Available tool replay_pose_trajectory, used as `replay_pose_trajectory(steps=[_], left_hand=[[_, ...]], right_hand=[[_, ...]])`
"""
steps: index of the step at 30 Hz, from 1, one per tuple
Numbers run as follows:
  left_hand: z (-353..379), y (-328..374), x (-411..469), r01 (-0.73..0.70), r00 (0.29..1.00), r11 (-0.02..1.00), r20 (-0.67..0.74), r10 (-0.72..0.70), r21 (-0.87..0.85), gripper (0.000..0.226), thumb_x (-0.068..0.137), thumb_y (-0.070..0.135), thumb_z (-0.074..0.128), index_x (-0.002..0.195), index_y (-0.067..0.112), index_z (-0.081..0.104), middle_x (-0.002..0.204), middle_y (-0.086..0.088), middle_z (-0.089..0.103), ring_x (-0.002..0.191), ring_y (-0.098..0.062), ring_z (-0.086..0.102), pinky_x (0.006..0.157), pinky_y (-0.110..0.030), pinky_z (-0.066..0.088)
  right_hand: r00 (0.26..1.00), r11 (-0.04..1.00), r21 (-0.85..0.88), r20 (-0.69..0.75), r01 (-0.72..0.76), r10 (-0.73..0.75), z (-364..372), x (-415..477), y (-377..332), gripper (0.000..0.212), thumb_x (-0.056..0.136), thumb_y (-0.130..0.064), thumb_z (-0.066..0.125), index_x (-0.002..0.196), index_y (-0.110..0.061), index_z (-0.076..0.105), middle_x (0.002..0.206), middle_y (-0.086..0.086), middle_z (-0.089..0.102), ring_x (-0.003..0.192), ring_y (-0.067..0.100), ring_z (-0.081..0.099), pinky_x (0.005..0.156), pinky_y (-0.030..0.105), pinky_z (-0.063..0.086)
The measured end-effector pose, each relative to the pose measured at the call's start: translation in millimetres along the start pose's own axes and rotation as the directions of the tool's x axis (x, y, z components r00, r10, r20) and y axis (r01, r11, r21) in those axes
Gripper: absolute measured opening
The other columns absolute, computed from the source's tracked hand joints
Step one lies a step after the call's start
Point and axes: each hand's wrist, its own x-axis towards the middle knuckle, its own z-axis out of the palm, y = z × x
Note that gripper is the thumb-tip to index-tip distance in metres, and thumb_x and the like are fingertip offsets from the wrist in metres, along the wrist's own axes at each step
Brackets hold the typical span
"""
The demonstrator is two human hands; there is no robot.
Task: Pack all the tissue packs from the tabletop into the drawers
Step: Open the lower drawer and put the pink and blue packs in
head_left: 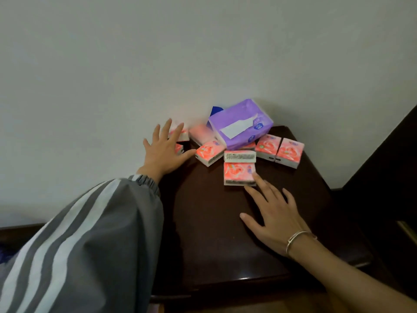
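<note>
progress: nothing is looking packed yet; every pack is sitting on the counter (pixel 214 222), drawers out of view
packs: pink packs (pixel 268 146) are clustering by the wall, purple pack (pixel 240 125) is leaning on some
left hand (pixel 165 152): released, fingers spreading over the leftmost pink ones (contact unclear)
right hand (pixel 273 213): flat, released, index tip touching the near pack (pixel 239 173)
materials: small glossy film-wrapped bricks; purple one bigger, soft, crinkly; counter is reading as dark polished wood
</note>
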Motion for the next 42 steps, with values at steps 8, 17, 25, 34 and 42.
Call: replay_pose_trajectory(steps=[8, 17, 25, 34, 42], left_hand=[[6.4, -4.2, -43.2, 0.067, 0.993, 0.998, -0.101, -0.066, 0.003, 0.054, 0.082, 0.057, 0.056, 0.128, 0.031, 0.047, 0.132, -0.002, 0.045, 0.115, -0.033, 0.047, 0.085, -0.049, 0.043], [-9.6, 23.5, -167.8, 0.232, 0.952, 0.972, -0.216, -0.218, 0.039, 0.037, 0.077, 0.041, 0.067, 0.104, 0.017, 0.060, 0.109, -0.011, 0.057, 0.094, -0.036, 0.056, 0.072, -0.044, 0.045], [-8.3, 23.9, -183.8, 0.264, 0.940, 0.964, -0.229, -0.253, 0.018, 0.038, 0.078, 0.041, 0.063, 0.108, 0.018, 0.058, 0.113, -0.012, 0.056, 0.099, -0.036, 0.055, 0.078, -0.046, 0.045], [-12.2, 29.9, -177.9, 0.294, 0.945, 0.955, -0.163, -0.283, 0.046, 0.049, 0.085, 0.053, 0.052, 0.121, 0.021, 0.044, 0.145, -0.005, 0.038, 0.119, -0.030, 0.049, 0.086, -0.046, 0.045], [-22.8, 37.5, -210.3, 0.255, 0.957, 0.967, -0.152, -0.248, 0.026, 0.040, 0.084, 0.044, 0.057, 0.112, 0.017, 0.052, 0.123, -0.003, 0.058, 0.103, -0.032, 0.057, 0.081, -0.045, 0.044]], right_hand=[[0.999, 0.999, 0.031, -0.044, 0.028, -0.026, -1.0, -6.2, -2.7, 0.066, 0.082, -0.067, 0.031, 0.141, -0.037, 0.031, 0.159, -0.014, -0.002, 0.146, 0.013, 0.010, 0.116, 0.046, 0.014], [0.950, 0.989, -0.029, -0.274, 0.144, -0.146, -22.8, -12.7, -18.3, 0.052, 0.080, -0.041, 0.063, 0.125, -0.017, 0.057, 0.145, 0.011, 0.043, 0.135, 0.032, 0.039, 0.104, 0.053, 0.039], [0.996, 0.971, -0.229, -0.073, -0.069, 0.054, -38.1, 88.3, -53.7, 0.092, 0.072, -0.072, 0.055, 0.145, -0.027, 0.021, 0.150, 0.005, 0.027, 0.139, 0.030, 0.026, 0.109, 0.049, 0.029], [0.991, 0.980, -0.198, -0.131, -0.018, -0.008, -15.9, 42.4, -42.4, 0.087, 0.078, -0.069, 0.051, 0.147, -0.026, 0.022, 0.158, 0.001, 0.005, 0.133, 0.029, 0.026, 0.102, 0.043, 0.040], [0.997, 0.965, -0.255, 0.064, 0.066, -0.051, -37.2, -11.1, -34.1, 0.091, 0.073, -0.068, 0.057, 0.144, -0.024, 0.021, 0.140, 0.006, 0.038, 0.116, 0.031, 0.037, 0.093, 0.039, 0.041]])
